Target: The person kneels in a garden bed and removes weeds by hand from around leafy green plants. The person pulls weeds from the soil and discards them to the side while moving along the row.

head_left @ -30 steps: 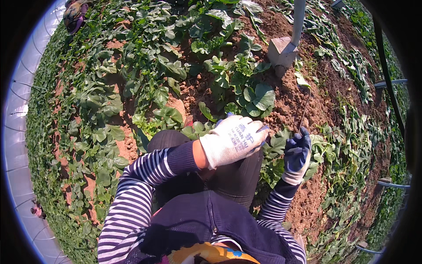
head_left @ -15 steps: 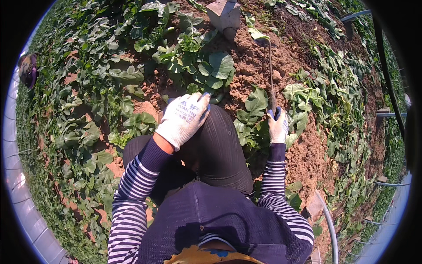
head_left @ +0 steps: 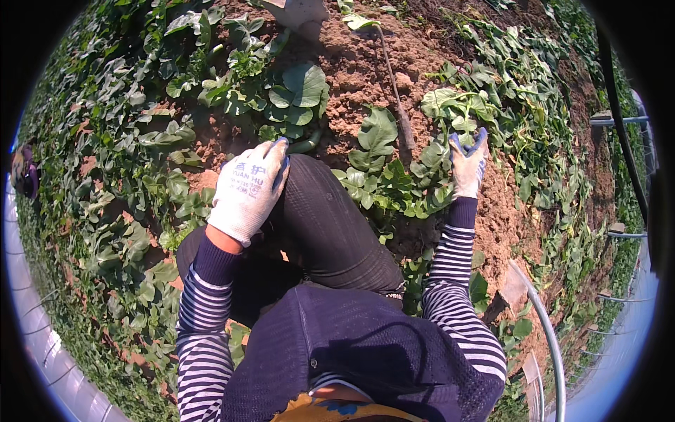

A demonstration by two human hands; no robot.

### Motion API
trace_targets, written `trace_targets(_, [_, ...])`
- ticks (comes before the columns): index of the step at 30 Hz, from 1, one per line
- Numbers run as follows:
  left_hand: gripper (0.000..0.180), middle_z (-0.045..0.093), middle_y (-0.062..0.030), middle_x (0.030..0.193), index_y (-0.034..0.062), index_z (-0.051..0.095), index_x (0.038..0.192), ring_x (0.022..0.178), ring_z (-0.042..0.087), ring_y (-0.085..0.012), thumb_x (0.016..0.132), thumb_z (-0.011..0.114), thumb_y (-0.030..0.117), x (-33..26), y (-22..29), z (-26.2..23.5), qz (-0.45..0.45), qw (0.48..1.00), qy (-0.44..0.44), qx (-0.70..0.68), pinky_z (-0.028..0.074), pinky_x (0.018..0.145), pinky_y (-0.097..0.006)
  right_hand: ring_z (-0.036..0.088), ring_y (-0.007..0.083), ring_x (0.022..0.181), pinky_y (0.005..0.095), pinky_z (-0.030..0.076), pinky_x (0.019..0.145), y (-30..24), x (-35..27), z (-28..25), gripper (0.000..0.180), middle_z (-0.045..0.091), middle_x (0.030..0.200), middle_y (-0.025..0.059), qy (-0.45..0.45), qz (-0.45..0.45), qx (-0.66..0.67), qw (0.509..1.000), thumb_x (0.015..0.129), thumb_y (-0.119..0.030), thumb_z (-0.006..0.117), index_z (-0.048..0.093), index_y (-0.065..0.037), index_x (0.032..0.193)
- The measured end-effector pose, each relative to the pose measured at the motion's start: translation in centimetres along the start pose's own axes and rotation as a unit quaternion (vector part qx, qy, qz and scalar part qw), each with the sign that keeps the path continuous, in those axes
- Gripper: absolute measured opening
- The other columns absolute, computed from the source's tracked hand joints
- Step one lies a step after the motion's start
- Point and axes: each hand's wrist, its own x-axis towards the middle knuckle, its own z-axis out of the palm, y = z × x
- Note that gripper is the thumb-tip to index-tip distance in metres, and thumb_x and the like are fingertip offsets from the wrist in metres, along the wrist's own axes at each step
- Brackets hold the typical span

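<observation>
My left hand [head_left: 247,190], in a white knitted glove with blue lettering, rests on my raised dark-trousered knee [head_left: 309,211]. Its fingers lie close together over the knee, and it seems to hold nothing. Just beyond the fingertips shows a thick green stalk-like thing [head_left: 306,143]. My right hand [head_left: 468,163], in a similar glove with blue fingertips, is open above the leaves, thumb and fingers apart. To its left lies a long thin brown stick-like thing [head_left: 395,88] on the soil, thicker at its near end. A leafy green plant [head_left: 376,144] grows between my hands.
Dense leafy plants [head_left: 105,183] cover the left side. Wilted vines [head_left: 517,98] lie to the right along reddish, crumbly soil [head_left: 351,63]. A curved grey pipe [head_left: 547,320] rises at lower right. At the top stands a pale block-like object [head_left: 302,15].
My right hand has let go of the stick-like thing, which now lies on the soil, and has moved right with its fingers spread. My left hand stays on the knee; the view has shifted.
</observation>
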Motion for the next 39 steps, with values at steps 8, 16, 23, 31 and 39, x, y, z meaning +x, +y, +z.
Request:
trace_targets(8, [0.033,0.063,-0.0123,0.103,0.004,0.057,0.117,0.088,0.063,-0.028,0.086,0.061,0.013,0.4,0.3,0.1,0.021,1.0,0.015,-0.017,0.05,0.075,-0.036,0.049,0.0396,0.12,0.044,0.046,0.094,-2.5,2.6,-0.1,0.097,0.044,0.132,0.0252,-0.182,0.07,-0.457,0.868,0.071,-0.055,0.073,0.029,-0.012,0.146])
trace_targets(16, [0.033,0.063,-0.0131,0.103,0.0034,0.056,0.118,0.088,0.063,-0.0293,0.086,0.061,0.012,0.2,0.3,0.3,0.012,1.0,-0.002,-0.025,0.051,0.076,-0.037,0.059,0.0315,0.108,0.0411,0.048,0.087,0.7,7.1,-0.2,0.045,0.061,0.116,0.0171,-0.121,0.062,-0.395,0.909,0.084,-0.03,0.061,0.054,-0.012,0.125])
trace_targets(23, [0.033,0.063,-0.0127,0.104,0.0042,0.056,0.118,0.089,0.063,-0.0289,0.087,0.061,0.012,0.3,0.2,0.4,0.017,1.0,0.006,-0.02,0.051,0.076,-0.036,0.061,0.0325,0.106,0.0416,0.05,0.085,-3.5,9.2,0.6,0.08,0.053,0.128,0.0186,-0.121,0.014,-0.453,0.883,0.084,-0.031,0.066,0.022,-0.01,0.147])
trace_targets(31, [0.033,0.063,-0.0126,0.104,0.0044,0.056,0.118,0.088,0.064,-0.0286,0.086,0.061,0.012,0.5,0.2,0.2,0.017,1.0,0.002,-0.016,0.051,0.076,-0.036,0.047,0.0333,0.126,0.0379,0.042,0.102,-1.5,11.1,3.8,0.066,0.037,0.145,0.0185,-0.247,-0.068,-0.434,0.863,0.079,-0.025,0.07,0.043,-0.019,0.139])
trace_targets(39, [0.034,0.063,-0.0123,0.102,0.0043,0.055,0.119,0.088,0.064,-0.0278,0.086,0.062,0.011,0.3,0.1,0.6,0.022,1.0,0.003,-0.012,0.051,0.075,-0.036,0.064,0.0295,0.094,0.0355,0.049,0.082,-0.1,13.4,0.6,0.039,0.067,0.101,0.0158,-0.271,-0.066,-0.323,0.904,0.077,-0.007,0.067,0.06,-0.007,0.116])
